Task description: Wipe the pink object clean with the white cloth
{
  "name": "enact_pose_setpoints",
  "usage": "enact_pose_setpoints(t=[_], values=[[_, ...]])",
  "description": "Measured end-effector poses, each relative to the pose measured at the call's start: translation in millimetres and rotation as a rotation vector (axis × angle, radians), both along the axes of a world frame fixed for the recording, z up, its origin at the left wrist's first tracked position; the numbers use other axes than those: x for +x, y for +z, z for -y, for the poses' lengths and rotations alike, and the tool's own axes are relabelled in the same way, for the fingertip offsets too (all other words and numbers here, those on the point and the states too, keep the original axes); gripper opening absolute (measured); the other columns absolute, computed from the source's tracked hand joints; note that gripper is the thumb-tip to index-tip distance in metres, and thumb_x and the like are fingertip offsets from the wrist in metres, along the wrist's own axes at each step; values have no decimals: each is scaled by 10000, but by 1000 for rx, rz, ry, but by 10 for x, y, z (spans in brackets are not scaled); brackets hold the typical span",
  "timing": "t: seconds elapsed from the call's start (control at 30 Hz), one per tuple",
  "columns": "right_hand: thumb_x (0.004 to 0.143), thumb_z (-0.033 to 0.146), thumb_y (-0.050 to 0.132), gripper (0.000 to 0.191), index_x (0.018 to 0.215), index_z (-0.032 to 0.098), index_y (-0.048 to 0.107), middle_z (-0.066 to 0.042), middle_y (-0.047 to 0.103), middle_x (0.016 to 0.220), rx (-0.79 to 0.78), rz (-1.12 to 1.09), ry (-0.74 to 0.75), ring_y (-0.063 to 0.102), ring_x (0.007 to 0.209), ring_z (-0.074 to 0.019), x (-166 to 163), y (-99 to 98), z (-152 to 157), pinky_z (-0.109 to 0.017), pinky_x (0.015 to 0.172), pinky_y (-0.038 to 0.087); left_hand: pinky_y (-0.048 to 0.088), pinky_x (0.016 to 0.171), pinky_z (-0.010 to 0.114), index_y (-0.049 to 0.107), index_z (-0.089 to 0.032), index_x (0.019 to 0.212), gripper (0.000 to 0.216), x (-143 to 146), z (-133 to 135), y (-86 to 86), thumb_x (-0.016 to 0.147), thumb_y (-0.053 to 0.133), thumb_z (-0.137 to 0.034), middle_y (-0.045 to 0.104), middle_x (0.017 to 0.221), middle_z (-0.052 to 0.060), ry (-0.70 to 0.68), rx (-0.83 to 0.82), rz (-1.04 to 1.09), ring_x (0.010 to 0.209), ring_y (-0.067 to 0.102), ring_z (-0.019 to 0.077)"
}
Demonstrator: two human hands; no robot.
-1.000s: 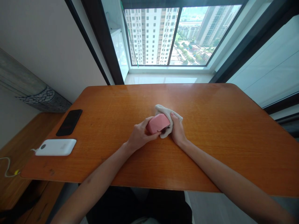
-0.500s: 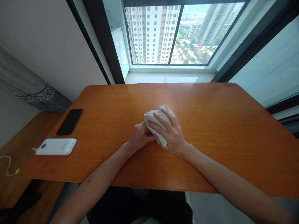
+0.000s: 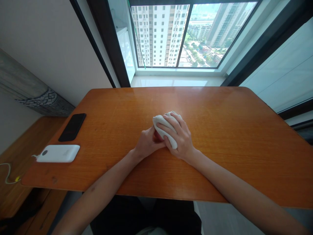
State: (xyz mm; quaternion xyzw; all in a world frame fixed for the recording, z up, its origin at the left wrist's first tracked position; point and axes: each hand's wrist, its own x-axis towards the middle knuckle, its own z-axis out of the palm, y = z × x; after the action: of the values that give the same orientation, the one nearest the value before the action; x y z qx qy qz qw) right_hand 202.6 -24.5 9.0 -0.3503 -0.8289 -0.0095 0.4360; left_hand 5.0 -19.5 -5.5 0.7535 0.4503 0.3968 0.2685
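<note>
Over the middle of the wooden table, my two hands meet around a folded white cloth. My right hand is closed on the cloth, its fingers draped over the top and its thumb along the near side. My left hand curls around a small, shiny, reddish round thing that is pressed against the cloth's left side. Cloth and fingers cover most of that thing, so its kind cannot be made out.
A black phone lies at the table's left, with a white power bank nearer to me. A pale cable trails over the wooden bench. Beyond the table's far edge is a window.
My right hand has shifted the cloth slightly right and turned it, so more of the reddish thing shows. My left hand has stayed nearly in place, its thumb slightly farther right.
</note>
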Motion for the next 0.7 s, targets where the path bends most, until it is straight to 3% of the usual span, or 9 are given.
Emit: enact_pose_setpoints(t=[0.13, 0.33, 0.5, 0.7], values=[[1060, 309, 529, 479, 1526, 350, 631, -46, 555, 1655, -66, -101, 7, 504, 1538, -372, 6, 32, 0, -678, 1286, 406, 547, 661, 268, 635, -206, 1064, 374, 33, 22, 35, 831, 841, -415, 725, 791, -20, 24, 16, -6, 657, 663, 152], [1118, 357, 456, 420, 1468, 309, 683, -80, 638, 1556, -230, -325, 31, 579, 1462, -313, 6, 54, -34, -568, 1256, 449, 603, 827, 290, 609, -227, 1365, 587, 40, 23, 50, 846, 834, -385, 799, 1115, 37, 8, 48, 22, 886, 764, 192], [1117, 479, 462, 423, 1373, 292, 742, -63, 729, 1414, -454, -636, 20, 664, 1345, -288, -20, -72, -106, -467, 1202, 493, 609, 872, 305, 614, -233, 1370, 578, 37, 24, 75, 865, 827, -414, 801, 1187, 55, -4, 11, 11, 968, 784, 218], [1063, 588, 524, 465, 1111, 226, 812, -30, 793, 937, -703, -900, -60, 722, 892, -231, -55, -125, -147, -346, 851, 596, 616, 892, 323, 610, -240, 1379, 587, 30, 22, 96, 882, 830, -461, 799, 1191, 55, -6, 2, -10, 977, 782, 229]])
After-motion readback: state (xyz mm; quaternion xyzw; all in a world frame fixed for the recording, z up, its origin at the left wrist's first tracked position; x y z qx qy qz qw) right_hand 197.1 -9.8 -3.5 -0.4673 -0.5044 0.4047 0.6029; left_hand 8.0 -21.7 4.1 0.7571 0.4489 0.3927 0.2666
